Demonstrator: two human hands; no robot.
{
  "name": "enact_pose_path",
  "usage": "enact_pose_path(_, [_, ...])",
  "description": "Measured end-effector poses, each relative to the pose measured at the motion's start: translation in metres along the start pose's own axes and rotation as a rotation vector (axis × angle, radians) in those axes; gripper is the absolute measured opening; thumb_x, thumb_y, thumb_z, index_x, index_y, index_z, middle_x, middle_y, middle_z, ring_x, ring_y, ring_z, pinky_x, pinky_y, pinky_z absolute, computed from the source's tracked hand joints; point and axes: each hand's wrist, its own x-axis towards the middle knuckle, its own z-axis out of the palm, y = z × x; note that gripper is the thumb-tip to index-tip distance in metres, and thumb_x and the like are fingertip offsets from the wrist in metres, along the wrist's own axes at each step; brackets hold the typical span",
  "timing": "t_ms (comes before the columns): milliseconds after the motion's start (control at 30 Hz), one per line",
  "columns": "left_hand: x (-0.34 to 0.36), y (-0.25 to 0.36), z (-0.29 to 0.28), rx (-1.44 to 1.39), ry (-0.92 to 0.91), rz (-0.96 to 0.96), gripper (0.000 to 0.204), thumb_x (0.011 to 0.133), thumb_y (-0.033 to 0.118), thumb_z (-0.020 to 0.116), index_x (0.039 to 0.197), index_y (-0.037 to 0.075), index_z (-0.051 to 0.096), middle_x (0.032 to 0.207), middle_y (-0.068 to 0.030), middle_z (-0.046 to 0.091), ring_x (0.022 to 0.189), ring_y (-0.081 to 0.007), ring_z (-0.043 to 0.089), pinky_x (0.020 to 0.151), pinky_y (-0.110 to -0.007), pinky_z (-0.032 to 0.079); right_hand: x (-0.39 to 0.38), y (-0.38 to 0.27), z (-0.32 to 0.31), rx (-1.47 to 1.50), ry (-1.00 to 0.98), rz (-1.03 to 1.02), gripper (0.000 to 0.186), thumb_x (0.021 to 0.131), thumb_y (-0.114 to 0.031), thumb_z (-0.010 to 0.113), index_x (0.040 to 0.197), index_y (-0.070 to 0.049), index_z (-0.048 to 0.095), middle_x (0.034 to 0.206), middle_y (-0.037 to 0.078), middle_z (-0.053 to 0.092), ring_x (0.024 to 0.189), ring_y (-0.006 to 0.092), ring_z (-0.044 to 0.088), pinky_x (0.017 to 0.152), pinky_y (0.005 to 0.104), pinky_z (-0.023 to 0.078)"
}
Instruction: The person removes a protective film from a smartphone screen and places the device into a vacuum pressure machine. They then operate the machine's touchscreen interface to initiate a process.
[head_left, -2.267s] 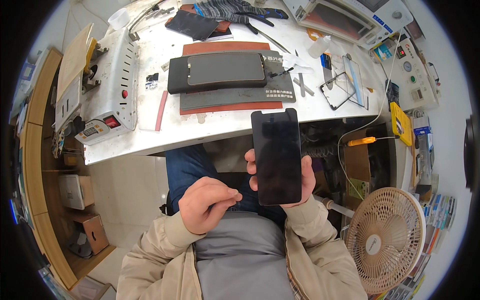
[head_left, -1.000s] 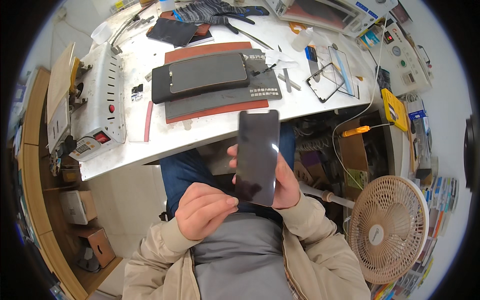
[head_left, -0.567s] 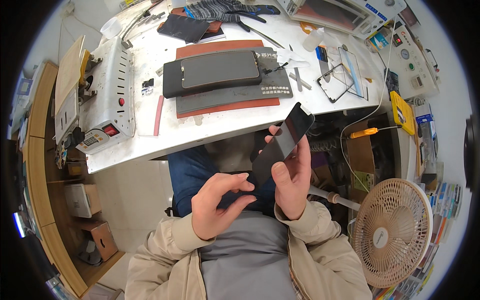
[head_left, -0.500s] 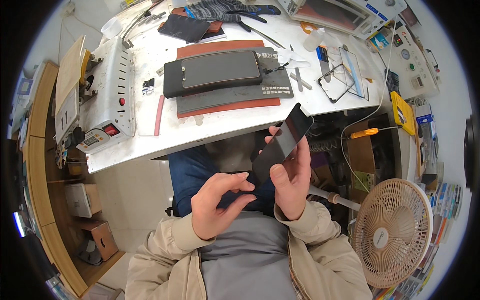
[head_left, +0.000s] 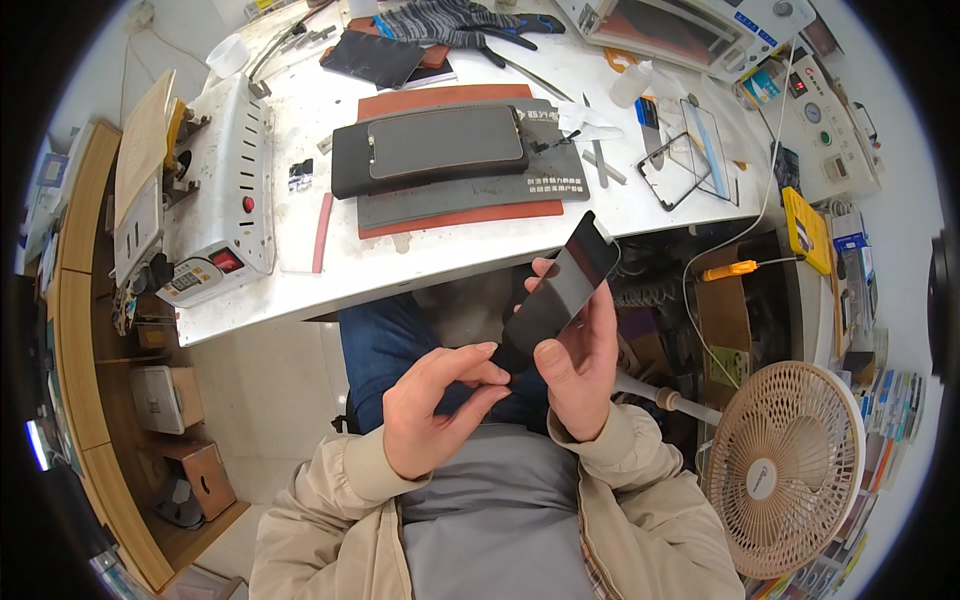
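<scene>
A glossy black phone screen panel point(head_left: 568, 283) is tilted above my lap, just off the table's front edge. My right hand point(head_left: 578, 375) grips it, with the thumb on the near side and other fingertips showing past the far edge. At the panel's lower end, my left hand point(head_left: 435, 405) has its thumb and fingertips closed in a pinch. What lies between those fingertips is too small or hidden to make out. Beyond, on the table, a flat black device with a grey top plate point(head_left: 445, 143) rests on a grey mat point(head_left: 470, 203) over a red-brown mat point(head_left: 400, 103).
A white metal machine point(head_left: 225, 190) stands on the table's left side. Thin frames and glass point(head_left: 675, 170) lie at the right beside a small bottle point(head_left: 630, 83). Striped gloves point(head_left: 440, 22) lie at the back. A beige fan point(head_left: 785, 468) stands near my right arm.
My left thumb and fingertips have come closer together at the panel's lower end. The panel has dipped very slightly in my right hand.
</scene>
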Motion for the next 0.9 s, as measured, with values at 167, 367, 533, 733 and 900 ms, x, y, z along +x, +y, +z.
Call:
enact_pose_path(167, [-0.0008,0.0008,-0.0009,-0.02,-0.006,-0.041,0.05,0.077,-0.01,0.076,0.124,-0.002,0.057,0.09,-0.0111,0.071,0.08,-0.0177,0.07,0.073,-0.026,0.055,0.0001,0.0005,-0.0004,-0.003,-0.011,0.009,0.088,0.088,-0.029,0.075,0.153,0.001,0.024,0.143,0.008,0.048,0.123,0.015,0.049,0.094,0.0277,0.035])
enact_pose_path(367, [0.0004,0.0015,-0.003,-0.122,-0.033,-0.108,0.05,0.082,-0.01,0.072,0.127,-0.003,0.054,0.093,-0.012,0.072,0.083,-0.0159,0.07,0.077,-0.027,0.056,0.0002,0.0013,-0.0004,-0.015,-0.013,0.009,0.086,0.088,-0.027,0.074,0.153,0.001,0.024,0.143,0.008,0.048,0.123,0.0158,0.049,0.094,0.0279,0.035])
enact_pose_path(533, [0.0005,0.0017,-0.0047,-0.118,-0.048,-0.107,0.051,0.084,-0.01,0.071,0.13,-0.003,0.052,0.094,-0.0118,0.072,0.084,-0.0155,0.07,0.077,-0.027,0.056,0.0015,0.0012,-0.0003,-0.013,-0.024,0.024,0.085,0.088,-0.025,0.073,0.153,0.001,0.024,0.142,0.009,0.048,0.123,0.0164,0.049,0.094,0.0284,0.035])
enact_pose_path(733, [0.0003,0.0011,-0.0053,-0.124,-0.053,-0.109,0.049,0.084,-0.011,0.069,0.129,-0.003,0.052,0.095,-0.0124,0.072,0.084,-0.0158,0.07,0.078,-0.027,0.056,0.001,0.0037,-0.0008,0.011,-0.035,0.03,0.085,0.089,-0.027,0.072,0.153,0.001,0.024,0.143,0.01,0.047,0.124,0.0174,0.049,0.098,0.0309,0.036])
enact_pose_path(900, [-0.0006,0.0048,-0.0089,-0.045,-0.018,-0.065,0.036,0.087,-0.012,0.062,0.122,-0.004,0.056,0.09,-0.0126,0.071,0.083,-0.0175,0.069,0.077,-0.026,0.053,0.0019,0.0024,-0.0022,0.248,-0.089,0.086,0.08,0.094,-0.035,0.067,0.152,0.0,0.025,0.144,0.015,0.045,0.124,0.0213,0.051,0.103,0.0363,0.043])
